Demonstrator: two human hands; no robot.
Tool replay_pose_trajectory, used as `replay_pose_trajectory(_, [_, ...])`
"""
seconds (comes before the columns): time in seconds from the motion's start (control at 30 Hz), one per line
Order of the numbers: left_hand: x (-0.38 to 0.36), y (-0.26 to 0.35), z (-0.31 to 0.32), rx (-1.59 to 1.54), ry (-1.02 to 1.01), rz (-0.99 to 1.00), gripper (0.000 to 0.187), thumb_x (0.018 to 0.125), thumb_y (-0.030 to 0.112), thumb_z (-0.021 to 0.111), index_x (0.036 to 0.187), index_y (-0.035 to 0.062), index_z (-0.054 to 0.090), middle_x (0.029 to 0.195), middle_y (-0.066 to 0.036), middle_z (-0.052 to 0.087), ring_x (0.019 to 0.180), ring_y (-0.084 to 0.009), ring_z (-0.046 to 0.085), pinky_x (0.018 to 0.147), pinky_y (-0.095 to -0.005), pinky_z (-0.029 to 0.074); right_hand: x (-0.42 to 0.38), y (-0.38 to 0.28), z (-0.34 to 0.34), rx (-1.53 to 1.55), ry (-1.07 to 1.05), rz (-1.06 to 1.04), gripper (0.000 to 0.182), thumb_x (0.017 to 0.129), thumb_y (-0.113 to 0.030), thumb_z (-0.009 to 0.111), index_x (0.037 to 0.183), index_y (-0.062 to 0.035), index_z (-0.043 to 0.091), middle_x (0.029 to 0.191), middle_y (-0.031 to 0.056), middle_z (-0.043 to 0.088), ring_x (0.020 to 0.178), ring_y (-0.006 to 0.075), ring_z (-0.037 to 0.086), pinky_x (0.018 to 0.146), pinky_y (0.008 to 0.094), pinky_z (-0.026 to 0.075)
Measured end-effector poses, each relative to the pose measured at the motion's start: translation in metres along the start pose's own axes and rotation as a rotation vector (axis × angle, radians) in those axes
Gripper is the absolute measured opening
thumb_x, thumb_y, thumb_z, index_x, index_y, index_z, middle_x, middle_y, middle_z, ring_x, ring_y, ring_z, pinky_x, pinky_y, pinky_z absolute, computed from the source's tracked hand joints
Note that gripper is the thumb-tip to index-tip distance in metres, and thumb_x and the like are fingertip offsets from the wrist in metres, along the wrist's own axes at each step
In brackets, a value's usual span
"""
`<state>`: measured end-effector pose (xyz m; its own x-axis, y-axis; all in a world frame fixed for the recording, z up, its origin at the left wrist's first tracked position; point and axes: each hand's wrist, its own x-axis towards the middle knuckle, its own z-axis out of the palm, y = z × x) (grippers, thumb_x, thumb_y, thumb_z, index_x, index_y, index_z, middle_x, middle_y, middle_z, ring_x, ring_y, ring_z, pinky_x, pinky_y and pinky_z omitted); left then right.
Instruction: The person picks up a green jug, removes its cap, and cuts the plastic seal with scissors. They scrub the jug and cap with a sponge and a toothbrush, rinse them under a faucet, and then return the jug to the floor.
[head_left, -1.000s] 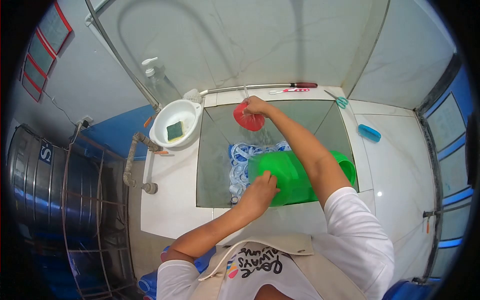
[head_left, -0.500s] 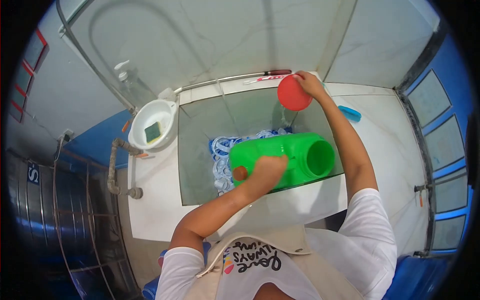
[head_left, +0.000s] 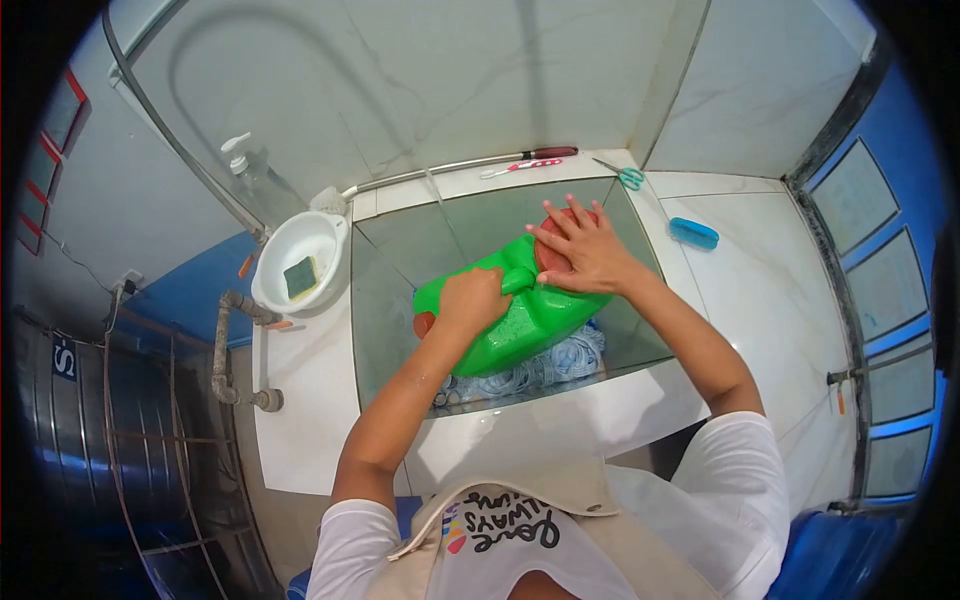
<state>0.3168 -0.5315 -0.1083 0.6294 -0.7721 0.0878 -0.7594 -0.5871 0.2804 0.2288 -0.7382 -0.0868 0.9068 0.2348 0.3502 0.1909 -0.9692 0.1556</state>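
A green plastic jug [head_left: 490,345] lies tilted over the glass-sided sink [head_left: 385,365]. Its handle is in the closed grip of my left hand [head_left: 474,303]. Against the jug's wide mouth sits a red lid [head_left: 553,258]. My right hand [head_left: 588,255] lies over that lid with its fingers spread, palm against it. At the jug's left end shows a small brown cap [head_left: 424,324]. Beneath the jug is a heap of white and blue ring-like plastic pieces [head_left: 560,365], partly hidden.
Left of the sink stands a white basin [head_left: 275,275] holding a sponge [head_left: 301,279], with a pump bottle [head_left: 243,165] behind. Along the back ledge lie a long-handled brush [head_left: 450,170], a toothbrush [head_left: 522,168] and scissors [head_left: 628,178]. A blue brush [head_left: 693,233] rests at right.
The red lid has come down from the back right onto the jug's mouth, my right hand spreading over it. The jug has shifted left and turned, its mouth now toward the back.
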Motion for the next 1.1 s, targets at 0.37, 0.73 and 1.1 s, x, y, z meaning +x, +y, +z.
replay_pose_trajectory(0.37, [-0.009,0.000,0.007,-0.015,0.033,-0.053,0.029,0.071,0.030,0.065,0.083,0.0038,0.061,0.070,-0.020,0.062,0.066,-0.0381,0.061,0.059,-0.0477,0.049,0.037,-0.005,-0.014,0.004,-0.536,0.585,0.063,0.083,-0.060,0.037,0.116,-0.0098,0.056,0.116,0.0209,0.054,0.103,0.0375,0.054,0.080,0.0529,0.044])
replay_pose_trajectory(0.73, [-0.044,-0.073,0.020,-0.269,0.192,-0.509,0.049,0.083,0.049,0.053,0.102,0.0044,0.059,0.079,-0.022,0.064,0.076,-0.0405,0.061,0.065,-0.0489,0.047,0.236,-0.018,0.057,1.606,-0.272,0.519,0.021,0.077,-0.010,0.048,0.072,0.0008,0.065,0.068,0.0172,0.063,0.061,0.0211,0.063,0.055,0.0364,0.050])
replay_pose_trajectory(1.1, [0.013,-0.150,0.017,-0.650,0.003,-0.369,0.045,0.080,0.036,0.063,0.105,0.0001,0.060,0.090,-0.016,0.065,0.082,-0.0264,0.063,0.074,-0.0361,0.047,0.249,-0.020,0.056,1.051,-0.590,0.435,0.016,0.070,-0.003,0.049,0.065,0.0010,0.064,0.056,0.0089,0.058,0.046,0.0163,0.054,0.044,0.0294,0.044])
